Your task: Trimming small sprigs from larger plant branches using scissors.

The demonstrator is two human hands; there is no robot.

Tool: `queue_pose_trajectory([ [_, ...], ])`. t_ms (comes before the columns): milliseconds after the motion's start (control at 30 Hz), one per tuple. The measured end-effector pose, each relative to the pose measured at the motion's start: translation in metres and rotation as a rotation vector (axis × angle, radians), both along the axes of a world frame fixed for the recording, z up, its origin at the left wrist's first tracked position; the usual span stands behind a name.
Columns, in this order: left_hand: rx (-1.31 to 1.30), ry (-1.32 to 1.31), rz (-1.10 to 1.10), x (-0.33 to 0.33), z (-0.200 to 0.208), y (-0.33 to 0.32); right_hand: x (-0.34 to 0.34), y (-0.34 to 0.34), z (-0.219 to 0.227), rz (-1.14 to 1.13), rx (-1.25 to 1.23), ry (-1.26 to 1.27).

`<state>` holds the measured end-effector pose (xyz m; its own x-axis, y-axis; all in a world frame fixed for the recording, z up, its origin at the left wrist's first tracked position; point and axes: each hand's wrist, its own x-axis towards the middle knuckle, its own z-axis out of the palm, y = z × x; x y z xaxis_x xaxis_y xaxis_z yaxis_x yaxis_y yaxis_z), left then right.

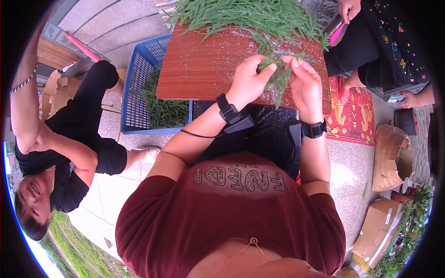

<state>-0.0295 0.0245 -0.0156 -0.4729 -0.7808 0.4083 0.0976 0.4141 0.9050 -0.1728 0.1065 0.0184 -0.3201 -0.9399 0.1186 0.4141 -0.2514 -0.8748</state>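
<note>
Over the near right part of a reddish-brown wooden table, both my hands pinch a feathery green sprig. My left hand grips it between thumb and fingertips. My right hand has thumb and forefinger closed on its upper part, close to the left fingertips. The sprig's tip hangs down between the hands, past the table's near edge. Beyond them, a large heap of the same green sprigs covers the far side of the table. Fine pale bits are scattered on the wood around my hands.
Left of the table stands a blue plastic basket with green sprigs inside. A seated person in black is at the left. Another person in dark clothes stands at the right by a red patterned mat. Cardboard boxes line the right.
</note>
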Motion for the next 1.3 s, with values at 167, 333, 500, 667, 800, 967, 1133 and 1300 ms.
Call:
queue_pose_trajectory([
  [167,0.132,0.194,0.079,-0.006,-0.007,0.005,0.001,0.000,0.000,-0.049,-0.005,0.014],
  [333,0.496,0.194,-0.160,0.002,0.004,0.002,0.002,0.001,0.003,-0.071,0.029,0.080],
  [500,0.704,0.288,-0.204,0.011,0.010,-0.009,0.020,0.012,0.032,-0.142,0.233,0.352],
  [667,0.838,0.291,-0.339,0.015,0.018,-0.007,0.023,0.016,0.034,0.226,0.119,0.023],
  [800,0.834,0.286,-0.452,0.019,0.030,-0.004,0.009,0.017,0.026,0.315,0.207,-0.057],
  [967,0.779,0.322,-0.427,0.017,0.030,-0.002,0.000,0.013,0.017,0.378,0.243,-0.041],
  [1133,0.777,0.241,-0.458,0.020,0.028,-0.004,-0.009,0.011,0.016,0.348,0.269,0.076],
  [1300,0.801,0.357,-0.422,0.015,0.029,-0.001,0.001,0.010,0.016,0.071,0.126,0.099],
])
